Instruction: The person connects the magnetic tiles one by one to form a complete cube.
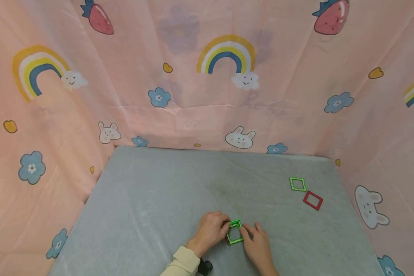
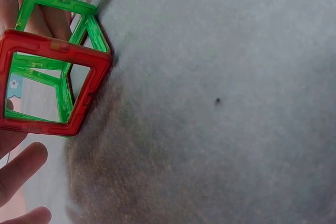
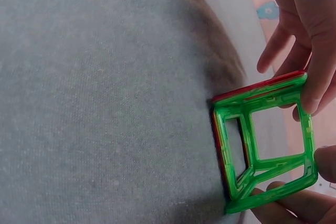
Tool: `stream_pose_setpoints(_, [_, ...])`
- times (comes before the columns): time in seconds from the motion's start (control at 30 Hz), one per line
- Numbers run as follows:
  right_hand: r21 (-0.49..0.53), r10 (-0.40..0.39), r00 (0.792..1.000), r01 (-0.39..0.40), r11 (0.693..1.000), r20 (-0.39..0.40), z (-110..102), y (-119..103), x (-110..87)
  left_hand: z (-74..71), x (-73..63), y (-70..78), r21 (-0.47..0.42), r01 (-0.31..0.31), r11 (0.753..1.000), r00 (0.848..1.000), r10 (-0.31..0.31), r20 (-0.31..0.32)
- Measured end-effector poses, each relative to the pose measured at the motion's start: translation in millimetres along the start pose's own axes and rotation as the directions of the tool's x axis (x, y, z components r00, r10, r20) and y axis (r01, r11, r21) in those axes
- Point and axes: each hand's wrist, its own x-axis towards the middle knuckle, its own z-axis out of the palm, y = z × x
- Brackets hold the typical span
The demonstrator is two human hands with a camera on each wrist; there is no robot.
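Between my hands, on the grey cloth surface, stands a small box-like build of square magnetic tiles [image 1: 235, 242]. In the left wrist view a red magnetic tile [image 2: 50, 47] forms one side, with green tiles [image 2: 63, 1] joined behind it. The right wrist view shows green frames [image 3: 273, 193] with red edges along two sides. My left hand [image 1: 210, 232] pinches the build at its left side. My right hand [image 1: 258, 245] holds the right side, thumb and fingers at a corner. Fingers cover parts of the tiles.
Apart from the build, a loose green tile [image 1: 298, 189] and a loose red tile [image 1: 308, 205] lie flat at the right of the table [image 1: 158, 184]. A pink printed cloth [image 1: 193, 115] hangs around the back and sides.
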Motion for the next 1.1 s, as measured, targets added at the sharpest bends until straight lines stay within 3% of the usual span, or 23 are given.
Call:
stream_pose_setpoints(0.3, [0.021, 0.011, 1.0, -0.011, 1.0, 0.024, 0, 2, 2.6, 1.6, 3.2, 2.5, 0.002, -0.051, 0.999, 0.999, 0.051, -0.01])
stream_pose_setpoints(0.5, [0.015, 0.024, 0.999, -0.025, 1.0, 0.035, 0, 4, 3.5, 3.6, 9.1, 5.7, 0.013, -0.11, 0.994, 0.992, 0.11, 0.054])
stream_pose_setpoints(0.73, [0.026, 0.04, 0.998, -0.042, 0.999, 0.055, -1, 5, 1.9, 5.9, 14.9, 7.4, -0.033, -0.195, 0.98, 0.976, 0.197, 0.096])
stream_pose_setpoints(1.1, [0.053, 0.026, 1.0, -0.026, 0.998, 0.011, -4, 9, 1.7, 5.7, 14.6, 3.1, -0.034, -0.142, 0.989, 0.981, 0.145, 0.13])
